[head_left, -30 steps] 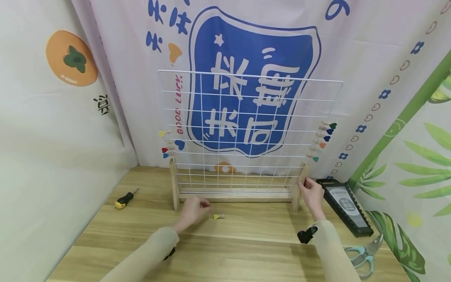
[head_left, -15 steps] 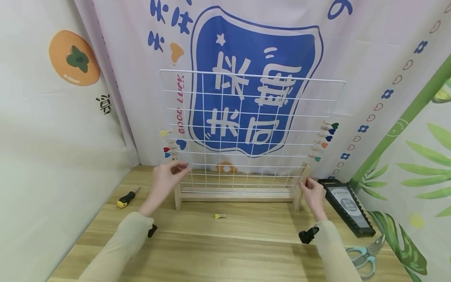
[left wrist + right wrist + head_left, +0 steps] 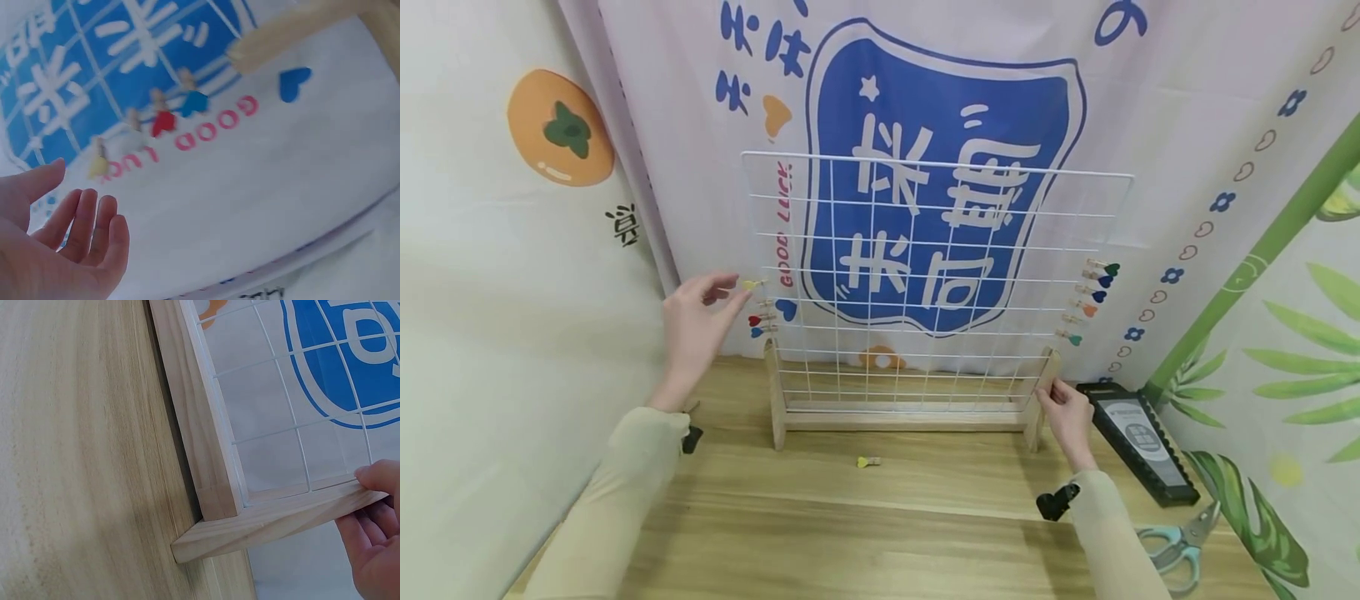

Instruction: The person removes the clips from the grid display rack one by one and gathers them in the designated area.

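Note:
A white wire grid (image 3: 937, 165) stands upright in a wooden stand (image 3: 902, 422). My left hand (image 3: 695, 325) is raised at the grid's left edge, beside a small clothespin with a yellow heart (image 3: 98, 165). In the left wrist view its thumb and fingers are apart, with nothing between them. Along that edge hang clothespins with a whitish heart (image 3: 135, 136), a red heart (image 3: 164, 123) and a blue heart (image 3: 195, 103). My right hand (image 3: 1067, 417) grips the stand's right wooden upright (image 3: 250, 531). A yellow-heart clothespin (image 3: 868, 462) lies on the table before the stand.
Several heart clothespins (image 3: 1090, 310) hang on the grid's right edge. A black case (image 3: 1138, 442) and blue-handled scissors (image 3: 1176, 546) lie at the right on the wooden table (image 3: 880, 533). A printed curtain (image 3: 700, 208) hangs close behind the grid.
My left hand has risen from beside the loose clothespin on the table to the grid's left edge, moving up and left. My right hand has stayed on the upright.

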`<state>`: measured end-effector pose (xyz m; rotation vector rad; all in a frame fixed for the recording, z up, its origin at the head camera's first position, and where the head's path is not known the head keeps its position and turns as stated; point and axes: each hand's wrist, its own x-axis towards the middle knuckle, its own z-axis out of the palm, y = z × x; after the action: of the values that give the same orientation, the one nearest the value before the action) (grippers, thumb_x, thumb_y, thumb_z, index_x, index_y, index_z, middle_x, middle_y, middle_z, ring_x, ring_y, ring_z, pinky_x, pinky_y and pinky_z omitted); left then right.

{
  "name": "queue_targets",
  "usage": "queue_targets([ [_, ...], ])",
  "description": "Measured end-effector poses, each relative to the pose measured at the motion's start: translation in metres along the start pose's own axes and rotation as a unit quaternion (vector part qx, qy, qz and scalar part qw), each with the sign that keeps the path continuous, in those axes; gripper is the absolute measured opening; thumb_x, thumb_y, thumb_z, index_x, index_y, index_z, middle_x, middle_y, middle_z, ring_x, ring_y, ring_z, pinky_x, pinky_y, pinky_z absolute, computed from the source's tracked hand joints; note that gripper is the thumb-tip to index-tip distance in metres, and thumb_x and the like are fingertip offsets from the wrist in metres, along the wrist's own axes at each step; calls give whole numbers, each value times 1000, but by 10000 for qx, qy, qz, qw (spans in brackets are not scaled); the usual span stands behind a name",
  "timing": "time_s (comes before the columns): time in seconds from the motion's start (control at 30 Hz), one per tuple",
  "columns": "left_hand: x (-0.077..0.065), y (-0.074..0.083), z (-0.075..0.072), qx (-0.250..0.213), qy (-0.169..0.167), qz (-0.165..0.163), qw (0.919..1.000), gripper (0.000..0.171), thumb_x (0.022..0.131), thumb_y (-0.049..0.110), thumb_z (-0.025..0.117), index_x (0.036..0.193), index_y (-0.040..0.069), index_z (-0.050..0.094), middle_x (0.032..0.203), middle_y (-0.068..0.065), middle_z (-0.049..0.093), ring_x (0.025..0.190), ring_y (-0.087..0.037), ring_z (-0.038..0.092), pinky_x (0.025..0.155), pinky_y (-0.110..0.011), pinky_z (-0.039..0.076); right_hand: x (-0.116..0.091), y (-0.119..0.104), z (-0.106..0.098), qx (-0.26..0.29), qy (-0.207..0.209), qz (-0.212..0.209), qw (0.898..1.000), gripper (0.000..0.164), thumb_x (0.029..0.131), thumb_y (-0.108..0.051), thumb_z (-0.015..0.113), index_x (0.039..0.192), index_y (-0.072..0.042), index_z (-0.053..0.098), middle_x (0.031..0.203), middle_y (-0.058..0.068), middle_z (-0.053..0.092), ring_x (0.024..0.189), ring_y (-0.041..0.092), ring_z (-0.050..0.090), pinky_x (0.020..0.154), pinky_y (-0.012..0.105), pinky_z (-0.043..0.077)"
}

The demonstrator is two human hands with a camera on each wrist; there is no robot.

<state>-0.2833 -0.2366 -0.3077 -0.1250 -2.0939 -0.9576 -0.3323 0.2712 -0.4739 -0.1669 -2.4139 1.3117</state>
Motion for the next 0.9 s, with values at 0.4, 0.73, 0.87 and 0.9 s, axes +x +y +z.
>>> queue_targets([
  [0.4, 6, -24, 6, 158, -553, -448, 9973, 30, 94, 25, 69, 110, 1, 73, 108, -20, 75, 96, -33, 71, 76, -15, 52, 0, 4, 1, -44, -78, 135, 9999, 39, 98, -17, 60, 133, 0, 60, 126, 23, 66, 117, 35, 66, 73, 1, 48],
  [0.73, 11, -20, 10, 212, -305, -307, 9988, 24, 93, 21, 70, 104, 0, 75, 101, -21, 76, 85, -32, 71, 64, 1, 37, 1, 3, 1, -81, -19, 133, 9999, 40, 98, -17, 61, 134, 0, 59, 126, 23, 66, 117, 35, 66, 81, 12, 57],
  [0.87, 13, -20, 11, 263, -213, -210, 9992, 22, 92, 19, 72, 101, -1, 75, 96, -21, 76, 73, -16, 66, 62, -1, 37, 2, 2, 0, -56, 7, 114, 9999, 39, 98, -17, 61, 133, 0, 60, 126, 23, 67, 116, 35, 66, 78, 8, 55],
  [0.9, 13, -20, 11, 250, -198, -189, 9993, 21, 91, 18, 72, 100, -1, 75, 95, -22, 76, 71, -10, 63, 61, -1, 37, 2, 2, 0, -51, 8, 108, 9999, 39, 98, -17, 61, 133, 0, 60, 126, 23, 67, 116, 34, 66, 78, 8, 54],
])
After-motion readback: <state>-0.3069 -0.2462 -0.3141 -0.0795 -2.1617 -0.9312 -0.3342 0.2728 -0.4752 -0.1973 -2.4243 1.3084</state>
